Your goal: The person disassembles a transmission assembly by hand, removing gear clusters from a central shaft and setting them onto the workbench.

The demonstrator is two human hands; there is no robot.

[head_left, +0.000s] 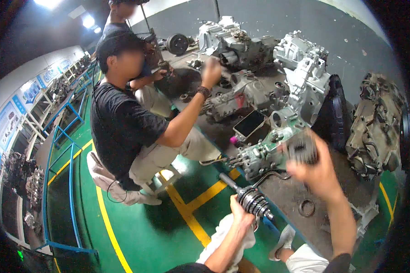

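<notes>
My left hand (242, 213) is closed round a steel transmission shaft (254, 201) with several gears stacked on it. The shaft is held tilted over my lap, its bare end pointing up and left. Raised over the workbench, my right hand (321, 166) grips a dark toothed gear (304, 148) between thumb and fingers; both are blurred by motion. Just behind that gear lies an aluminium gearbox housing (259, 157) with thin rods sticking out of its left end. A dark metal ring (306, 207) rests on the workbench (278, 193) below my right hand.
A co-worker (127, 123) sits at the left on a stool (161, 184), one hand raised over the bench. Another person (118, 20) is behind. A tablet or phone (250, 123), silver casings (300, 77) and a dirty casing (373, 127) stand about. Blue railings (73, 182) run left.
</notes>
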